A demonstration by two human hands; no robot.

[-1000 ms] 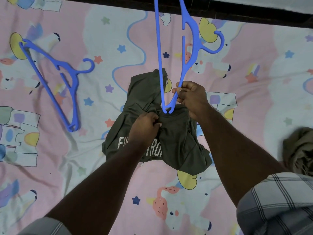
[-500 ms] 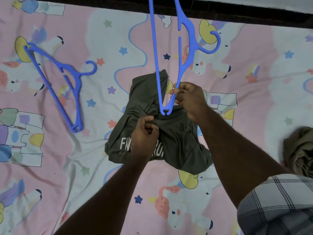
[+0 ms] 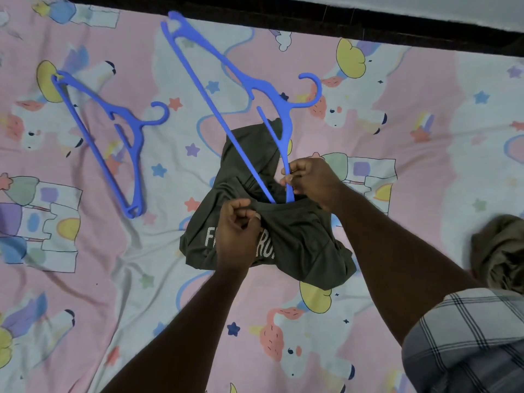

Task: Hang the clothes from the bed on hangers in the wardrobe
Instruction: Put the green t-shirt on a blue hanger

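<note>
A dark green T-shirt (image 3: 300, 239) with white lettering lies bunched on the bed sheet (image 3: 425, 165). My left hand (image 3: 238, 231) pinches its collar and pulls the neck opening apart. My right hand (image 3: 312, 180) grips one arm of a blue plastic hanger (image 3: 243, 89). The hanger's lower end is tucked inside the neck opening and hidden there; its hook points right, its far end leans up to the left.
A second blue hanger (image 3: 119, 137) lies flat on the sheet at the left. An olive garment (image 3: 499, 251) sits crumpled at the right edge. A dark bed frame (image 3: 368, 21) runs along the top.
The held hanger has tilted left and its lower end has slid into the shirt's neck opening. My left hand keeps its pinch on the collar.
</note>
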